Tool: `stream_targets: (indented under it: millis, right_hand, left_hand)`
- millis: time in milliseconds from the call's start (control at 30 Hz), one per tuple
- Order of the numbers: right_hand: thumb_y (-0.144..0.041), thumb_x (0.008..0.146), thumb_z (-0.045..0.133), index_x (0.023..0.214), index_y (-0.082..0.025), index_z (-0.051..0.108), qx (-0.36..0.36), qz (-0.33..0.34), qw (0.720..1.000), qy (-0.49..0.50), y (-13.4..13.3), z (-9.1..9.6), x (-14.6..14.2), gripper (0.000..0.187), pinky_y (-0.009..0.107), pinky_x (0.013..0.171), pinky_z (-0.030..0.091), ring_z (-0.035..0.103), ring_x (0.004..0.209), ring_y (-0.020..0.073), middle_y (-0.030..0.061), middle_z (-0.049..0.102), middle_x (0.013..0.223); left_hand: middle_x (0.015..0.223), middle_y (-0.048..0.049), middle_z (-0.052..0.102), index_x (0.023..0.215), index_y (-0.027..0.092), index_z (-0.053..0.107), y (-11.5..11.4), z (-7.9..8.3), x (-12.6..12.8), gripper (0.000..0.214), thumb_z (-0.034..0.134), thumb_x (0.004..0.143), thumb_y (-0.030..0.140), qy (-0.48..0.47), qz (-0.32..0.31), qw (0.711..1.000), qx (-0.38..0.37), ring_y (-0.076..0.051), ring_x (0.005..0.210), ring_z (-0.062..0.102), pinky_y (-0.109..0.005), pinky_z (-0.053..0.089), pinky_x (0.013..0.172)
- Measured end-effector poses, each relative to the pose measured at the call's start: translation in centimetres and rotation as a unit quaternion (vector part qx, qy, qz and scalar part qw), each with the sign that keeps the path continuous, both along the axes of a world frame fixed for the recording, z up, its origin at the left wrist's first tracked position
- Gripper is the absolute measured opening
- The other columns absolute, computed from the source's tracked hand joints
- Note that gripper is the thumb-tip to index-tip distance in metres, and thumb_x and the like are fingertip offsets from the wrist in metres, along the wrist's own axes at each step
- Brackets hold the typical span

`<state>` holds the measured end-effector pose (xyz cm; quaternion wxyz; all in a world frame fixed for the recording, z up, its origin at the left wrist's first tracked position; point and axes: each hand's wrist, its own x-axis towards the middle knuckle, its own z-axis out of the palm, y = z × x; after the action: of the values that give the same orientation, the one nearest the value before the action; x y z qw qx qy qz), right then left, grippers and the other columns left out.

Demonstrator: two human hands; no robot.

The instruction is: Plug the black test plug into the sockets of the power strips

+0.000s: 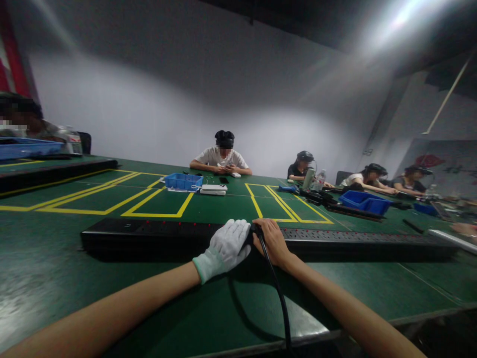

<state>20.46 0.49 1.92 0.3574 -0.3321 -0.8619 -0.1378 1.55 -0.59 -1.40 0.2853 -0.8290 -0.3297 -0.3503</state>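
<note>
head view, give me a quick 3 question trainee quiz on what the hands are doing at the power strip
1. True or false: the left hand wears a white glove.
2. Which hand is bare? A) left B) right C) both
3. Fill in: both hands meet at a black ___ on the long black power strip.

Key:
1. True.
2. B, the right hand is bare.
3. Plug, with its black cable running back over the green table edge toward the person.
</note>
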Motion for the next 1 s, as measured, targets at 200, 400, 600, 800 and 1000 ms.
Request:
stream_targets:
  millis: [200, 400, 600, 800, 1000]
  right_hand:
    - [-0.019, 0.082, 0.051, 0.110, -0.018, 0.046, -0.022, 0.008, 1.000, 0.011, -0.3, 0.3, 0.1, 0.028, 0.043, 0.090, 0.042, 0.053, 0.099, 0.0251, 0.0104, 0.058, 0.104]
    - [-0.025, 0.082, 0.056, 0.105, -0.021, 0.051, -0.118, 0.032, 0.990, 0.065, 0.2, 0.9, 0.4, 0.024, 0.036, 0.081, 0.047, 0.058, 0.091, 0.0208, 0.0064, 0.062, 0.099]
    - [-0.033, 0.079, 0.062, 0.103, -0.021, 0.055, -0.200, 0.064, 0.965, 0.154, 0.7, 0.2, 0.6, 0.028, 0.034, 0.078, 0.049, 0.062, 0.086, 0.0187, 0.0040, 0.064, 0.095]
    - [-0.035, 0.080, 0.061, 0.103, -0.021, 0.057, -0.136, 0.087, 0.926, 0.342, 1.1, 1.4, 0.2, 0.028, 0.034, 0.077, 0.051, 0.063, 0.085, 0.0179, 0.0054, 0.065, 0.097]
    - [-0.033, 0.076, 0.066, 0.103, -0.019, 0.058, 0.051, 0.029, 0.846, 0.529, 2.0, 6.3, 3.0, 0.032, 0.037, 0.083, 0.049, 0.061, 0.090, 0.0185, 0.0047, 0.062, 0.099]
  left_hand:
    - [0.125, -0.0202, 0.053, 0.126, 0.004, 0.047, -0.1, 0.2, 0.0, 0.050, 0.042, 0.086, 0.034, 0.006, 0.004, 1.000, -0.001, -0.030, 0.117, 0.049, -0.047, 0.038, 0.101]
    - [0.122, -0.0194, 0.055, 0.124, 0.004, 0.048, -0.2, 0.4, 0.0, 0.049, 0.042, 0.087, 0.034, 0.003, 0.004, 1.000, 0.007, -0.030, 0.115, 0.050, -0.046, 0.038, 0.100]
    - [0.120, -0.0187, 0.056, 0.123, 0.005, 0.049, -0.2, 0.2, 0.0, 0.048, 0.043, 0.087, 0.035, -0.002, 0.008, 1.000, 0.015, -0.029, 0.113, 0.051, -0.046, 0.038, 0.099]
    - [0.120, -0.0176, 0.056, 0.124, 0.009, 0.048, -0.3, 0.7, 0.1, 0.049, 0.042, 0.086, 0.039, 0.014, 0.048, 0.999, -0.020, -0.030, 0.111, 0.051, -0.046, 0.041, 0.093]
    - [0.120, -0.0179, 0.055, 0.125, 0.010, 0.047, -0.3, 1.2, -1.0, 0.060, 0.038, 0.086, 0.054, 0.034, 0.074, 0.996, -0.030, -0.030, 0.110, 0.051, -0.045, 0.041, 0.091]
